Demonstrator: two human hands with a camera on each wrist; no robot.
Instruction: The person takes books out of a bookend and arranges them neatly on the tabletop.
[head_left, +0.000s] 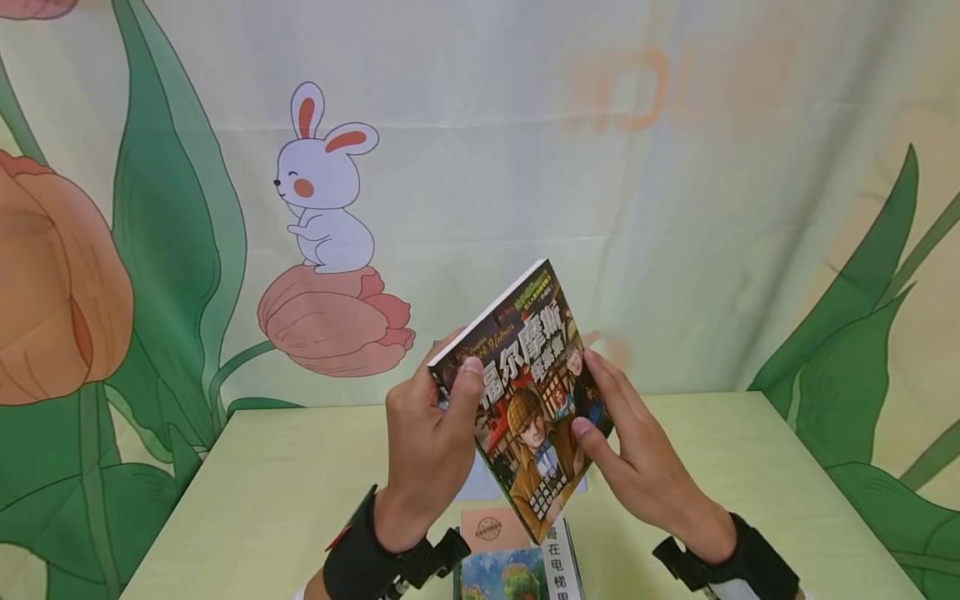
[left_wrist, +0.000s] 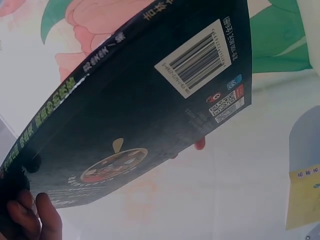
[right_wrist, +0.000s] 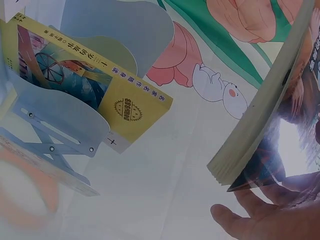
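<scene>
A paperback book (head_left: 536,400) is held up, tilted, above the table, its cover showing a figure in a checked cap and large white Chinese characters. My left hand (head_left: 431,450) grips its left edge, thumb on the cover and fingers behind. At the right edge my right hand (head_left: 648,458) holds it, thumb lying on the cover. The left wrist view shows the book's dark back cover (left_wrist: 125,115) with a barcode, and left fingertips (left_wrist: 47,217) at its corner. In the right wrist view the page edges (right_wrist: 260,110) show above the right hand (right_wrist: 272,215).
Below the held book, another book (head_left: 502,575) with a pink and blue cover lies on the pale table (head_left: 300,492). Behind it stands a blue-grey metal book stand (right_wrist: 120,25) with a yellow book (right_wrist: 132,105) in it. A printed curtain (head_left: 480,183) hangs behind the table.
</scene>
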